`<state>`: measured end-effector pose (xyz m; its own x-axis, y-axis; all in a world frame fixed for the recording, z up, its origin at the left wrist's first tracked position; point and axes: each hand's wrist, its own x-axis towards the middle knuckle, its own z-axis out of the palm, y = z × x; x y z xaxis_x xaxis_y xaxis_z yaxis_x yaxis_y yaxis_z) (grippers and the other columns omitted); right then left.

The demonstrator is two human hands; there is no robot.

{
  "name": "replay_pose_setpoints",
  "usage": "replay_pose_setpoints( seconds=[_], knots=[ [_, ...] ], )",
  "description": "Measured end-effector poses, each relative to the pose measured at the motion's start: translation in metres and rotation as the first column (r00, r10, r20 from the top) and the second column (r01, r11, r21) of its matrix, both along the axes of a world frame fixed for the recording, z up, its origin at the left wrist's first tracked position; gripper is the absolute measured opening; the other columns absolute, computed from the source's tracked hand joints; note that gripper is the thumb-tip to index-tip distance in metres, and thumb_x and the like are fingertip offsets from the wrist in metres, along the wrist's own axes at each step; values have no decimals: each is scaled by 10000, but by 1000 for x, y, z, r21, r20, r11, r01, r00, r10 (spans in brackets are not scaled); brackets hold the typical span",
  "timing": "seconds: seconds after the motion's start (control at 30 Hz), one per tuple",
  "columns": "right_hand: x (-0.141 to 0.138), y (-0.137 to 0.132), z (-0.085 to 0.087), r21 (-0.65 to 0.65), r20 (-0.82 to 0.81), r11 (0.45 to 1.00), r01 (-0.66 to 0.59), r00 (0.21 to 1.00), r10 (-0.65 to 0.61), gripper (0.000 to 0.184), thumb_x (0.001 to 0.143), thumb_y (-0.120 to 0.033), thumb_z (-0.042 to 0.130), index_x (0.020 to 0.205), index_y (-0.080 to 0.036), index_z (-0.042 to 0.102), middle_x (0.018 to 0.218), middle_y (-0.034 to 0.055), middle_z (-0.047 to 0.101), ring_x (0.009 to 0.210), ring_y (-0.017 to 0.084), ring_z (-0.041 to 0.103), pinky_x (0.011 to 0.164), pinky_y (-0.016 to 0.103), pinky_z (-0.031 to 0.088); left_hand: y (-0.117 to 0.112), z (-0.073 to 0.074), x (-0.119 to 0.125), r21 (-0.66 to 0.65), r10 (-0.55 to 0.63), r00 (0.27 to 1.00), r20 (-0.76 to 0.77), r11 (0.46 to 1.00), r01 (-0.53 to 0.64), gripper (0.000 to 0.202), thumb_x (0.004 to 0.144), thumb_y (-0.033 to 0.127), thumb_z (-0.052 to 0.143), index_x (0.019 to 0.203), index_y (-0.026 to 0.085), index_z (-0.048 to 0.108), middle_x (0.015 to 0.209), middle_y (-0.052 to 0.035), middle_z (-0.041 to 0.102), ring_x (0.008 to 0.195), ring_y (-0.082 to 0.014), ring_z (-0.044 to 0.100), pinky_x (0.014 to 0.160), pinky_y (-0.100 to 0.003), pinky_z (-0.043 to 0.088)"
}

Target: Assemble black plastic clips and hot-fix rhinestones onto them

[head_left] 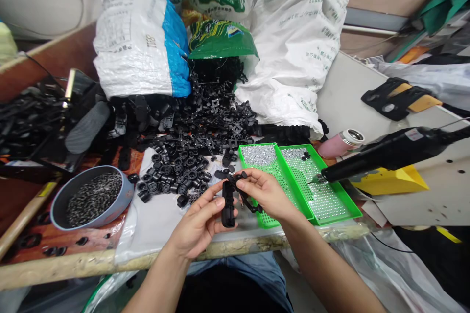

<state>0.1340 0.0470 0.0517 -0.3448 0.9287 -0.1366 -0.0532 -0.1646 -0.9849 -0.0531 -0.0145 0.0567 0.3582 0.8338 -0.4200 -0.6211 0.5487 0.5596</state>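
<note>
Just above the bench edge, the left hand [200, 225] is gripping a black plastic bar [228, 205] in a closed hold, and the bar is standing nearly upright in view, its long axis running away from the person. The right hand [266, 194] is closing in a tight pinch on a black linked piece [244, 188] near the bar's top end, with a thin strand trailing down toward the right wrist. Whether the piece is joined to the bar cannot be told. The bar sits nearer the left hand, between both palms. Green perforated trays [352, 212] are lying just to the right, with a black power tool [385, 154] reaching in beside them. Round black parts [165, 178] are scattered just left, and a grey bowl [73, 178] is sitting further left.
</note>
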Motion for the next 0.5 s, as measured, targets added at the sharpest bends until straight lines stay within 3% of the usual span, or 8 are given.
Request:
replay_pose_setpoints(
  seconds=[0.27,0.5],
  knots=[
    [0,-2,0,-18,-17,1000,2,1000,-3,357,748,-482,814,946,-208,699,778,0,714,653,119,664,606,257,555,2,-1,1,-41,32,999,-13,999,-33,444,843,153,754,1272,213,658,962,-70,791,752,-166,759,651,-257,634],
    [-1,0,-5,-27,-32,1000,16,999,-16,392,743,-503,817,957,-210,665,710,-30,657,581,106,620,549,250,537,2,-1,0,-24,30,999,-36,999,-31,469,829,193,778,1285,205,665,955,-71,795,759,-157,764,651,-205,603]
  ],
)
